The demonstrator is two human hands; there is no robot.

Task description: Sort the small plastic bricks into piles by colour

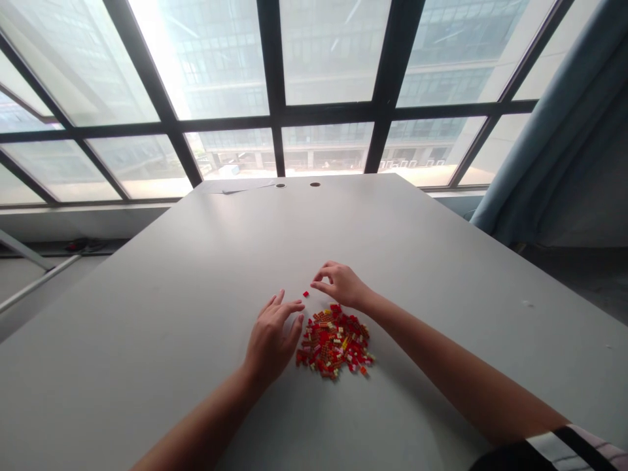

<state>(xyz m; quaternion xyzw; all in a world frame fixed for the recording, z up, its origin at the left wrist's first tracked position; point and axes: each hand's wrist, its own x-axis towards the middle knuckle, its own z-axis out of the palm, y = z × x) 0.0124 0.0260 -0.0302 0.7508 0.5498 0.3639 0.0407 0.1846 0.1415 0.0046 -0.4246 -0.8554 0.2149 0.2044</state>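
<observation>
Pile of small plastic bricks (pixel 335 341): mostly red, mixed with orange, yellow and cream pieces; heaped loosely on the table, between the two hands.

Head view: the table is seen from above, with both forearms reaching in from the bottom edge.

Left hand (pixel 271 340): held open with the fingers spread; nothing is gripped. It is placed just beside the pile's left side, with the fingertips close to the bricks.

Right hand (pixel 341 284): kept half-curled, with the thumb and fingers apart; no brick is seen held. It is positioned just above the top of the pile.

Lone red brick (pixel 305 294): left apart from the pile, between the two hands and near the right hand's fingertips.

Table (pixel 432 261): pale grey top; two round holes (pixel 297 185) are set near the far edge, beside a flat grey sheet (pixel 236 187).

Surroundings: a black-framed window (pixel 275 111) is seen beyond the table, a blue-grey curtain (pixel 540 144) hangs at the right, and a striped sleeve (pixel 564 448) is visible at the lower right corner.
</observation>
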